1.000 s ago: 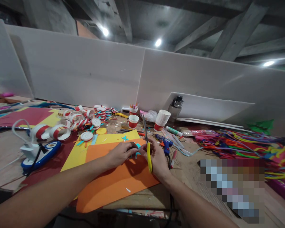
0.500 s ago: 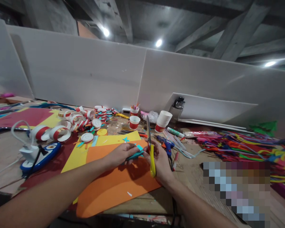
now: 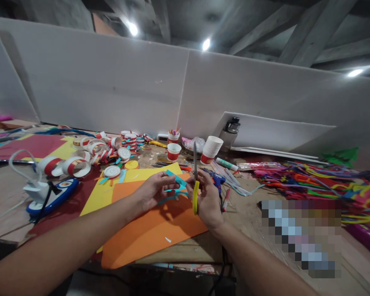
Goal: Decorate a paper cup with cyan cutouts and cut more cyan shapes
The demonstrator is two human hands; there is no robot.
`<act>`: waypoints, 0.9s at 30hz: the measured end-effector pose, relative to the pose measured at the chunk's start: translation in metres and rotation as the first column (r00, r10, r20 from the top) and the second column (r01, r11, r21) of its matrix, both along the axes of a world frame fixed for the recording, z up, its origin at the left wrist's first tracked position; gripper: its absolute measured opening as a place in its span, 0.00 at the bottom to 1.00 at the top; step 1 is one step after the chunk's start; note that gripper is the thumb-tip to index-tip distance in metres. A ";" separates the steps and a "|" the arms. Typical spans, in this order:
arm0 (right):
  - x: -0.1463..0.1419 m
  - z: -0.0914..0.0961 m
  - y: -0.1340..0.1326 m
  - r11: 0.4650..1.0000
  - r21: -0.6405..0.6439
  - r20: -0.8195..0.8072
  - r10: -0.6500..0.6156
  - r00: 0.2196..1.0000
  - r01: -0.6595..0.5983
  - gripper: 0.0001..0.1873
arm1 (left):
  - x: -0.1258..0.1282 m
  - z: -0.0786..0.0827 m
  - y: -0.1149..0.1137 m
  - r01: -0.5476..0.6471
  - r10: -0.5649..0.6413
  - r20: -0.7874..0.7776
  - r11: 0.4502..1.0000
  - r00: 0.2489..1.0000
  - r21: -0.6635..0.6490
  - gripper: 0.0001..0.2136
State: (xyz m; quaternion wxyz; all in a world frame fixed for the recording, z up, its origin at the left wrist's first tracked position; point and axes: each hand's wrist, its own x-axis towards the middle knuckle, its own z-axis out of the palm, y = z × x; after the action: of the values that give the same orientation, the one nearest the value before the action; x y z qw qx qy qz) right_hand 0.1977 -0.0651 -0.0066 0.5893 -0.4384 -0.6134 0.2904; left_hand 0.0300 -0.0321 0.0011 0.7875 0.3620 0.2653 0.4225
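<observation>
My left hand (image 3: 156, 190) pinches a light blue piece of cut paper (image 3: 179, 181) between thumb and fingers, its other fingers loosely curled. Yellow-handled scissors (image 3: 195, 198) are in my right hand (image 3: 209, 199), blades pointing up and away from the paper. The right thumb and fingertips meet the right end of the blue paper. More blue paper hangs just below, partly hidden by the fingers. Both hands are above an orange sheet (image 3: 142, 238), which overlaps a yellow sheet (image 3: 94, 205). A white scrap (image 3: 168, 239) lies on the orange sheet.
Beyond the hands stand a paper cup (image 3: 174, 153), a cup stack (image 3: 211, 149) and a bottle (image 3: 230, 133). Cut cup rings (image 3: 77, 164) and a blue-and-white device (image 3: 57, 197) with a plugged-in charger lie left. A glue gun (image 3: 218, 181) and colourful pipe cleaners (image 3: 302, 183) lie right.
The blue paper has spread out between my hands, and the left fingers have loosened and opened around it. The scissors stay in my right hand, now more upright. The view has tilted slightly down.
</observation>
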 end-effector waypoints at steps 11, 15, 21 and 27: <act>-0.006 -0.002 -0.007 0.989 0.052 0.192 0.129 0.973 -0.141 0.23 | -0.004 -0.004 0.006 -0.048 0.048 -0.076 0.999 0.996 -0.002 0.15; -0.005 0.008 -0.011 0.967 -0.095 0.071 0.243 0.967 -0.236 0.24 | -0.012 0.003 0.017 -0.194 0.196 -0.038 0.980 0.980 0.043 0.15; 0.010 0.026 -0.010 0.943 -0.247 0.302 0.293 0.907 -0.223 0.14 | -0.026 0.013 0.032 -0.330 0.327 0.045 0.937 0.944 0.113 0.19; 0.014 0.033 -0.010 0.903 -0.382 0.416 0.358 0.836 -0.197 0.14 | -0.037 0.016 0.044 -0.372 0.342 0.211 0.920 0.916 0.126 0.17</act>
State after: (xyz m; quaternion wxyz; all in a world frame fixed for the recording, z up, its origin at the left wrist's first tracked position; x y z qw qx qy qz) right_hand 0.2118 -0.0748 0.0269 0.2908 -0.4918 -0.7407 0.3534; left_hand -0.0072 0.0123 0.0176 0.6856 0.3298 0.2171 0.6115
